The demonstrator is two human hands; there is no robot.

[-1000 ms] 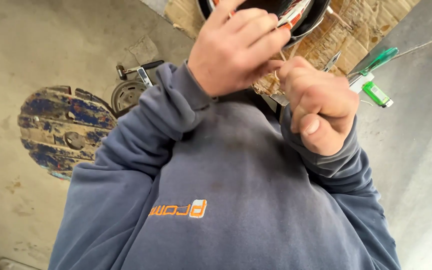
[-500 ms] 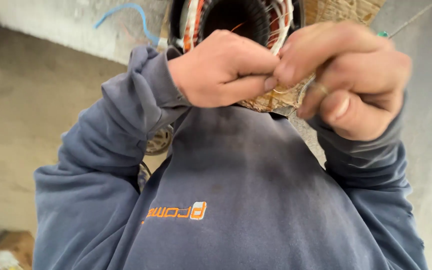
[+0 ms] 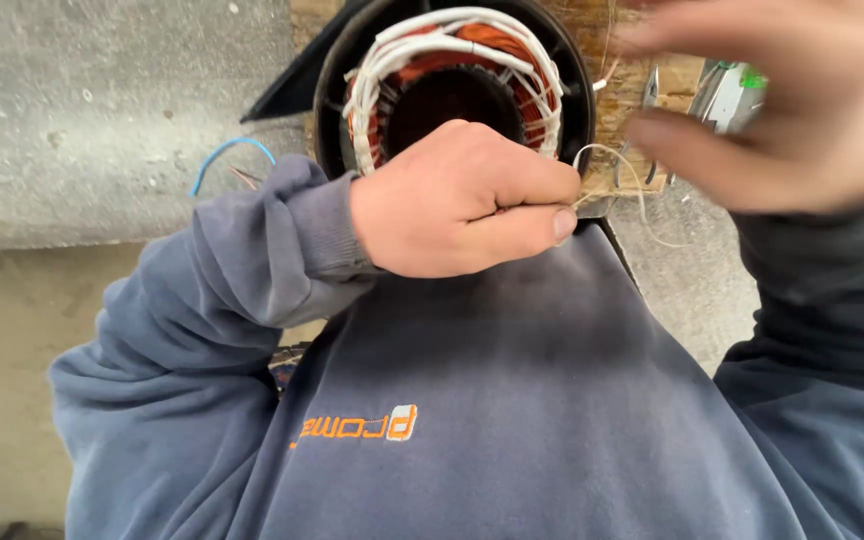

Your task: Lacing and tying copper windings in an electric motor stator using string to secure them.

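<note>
while the winding is being tied: the left hand [image 3: 467, 200] is closed in a fist just in front of the motor stator [image 3: 452, 85], thumb and forefinger pinching a thin pale lacing cord [image 3: 612, 165].
stator: it sits at the top of the view, black housing ringed with copper coils bound in white cord, close against the person's chest.
cord: it loops out from the left fist to the right, toward the other hand.
right hand [image 3: 772, 110]: raised beside the stator and blurred; fingers look part open and curled; whether it holds the cord cannot be told.
step, as a judgement: a lacing stitch seems mid-way, with the cord held taut by the left hand.
next move calls for: a steady pull and a firm pinch, so the loop does not slacken.
nearby: pliers [image 3: 649, 95] lie on the wooden board [image 3: 612, 40] behind.
</note>
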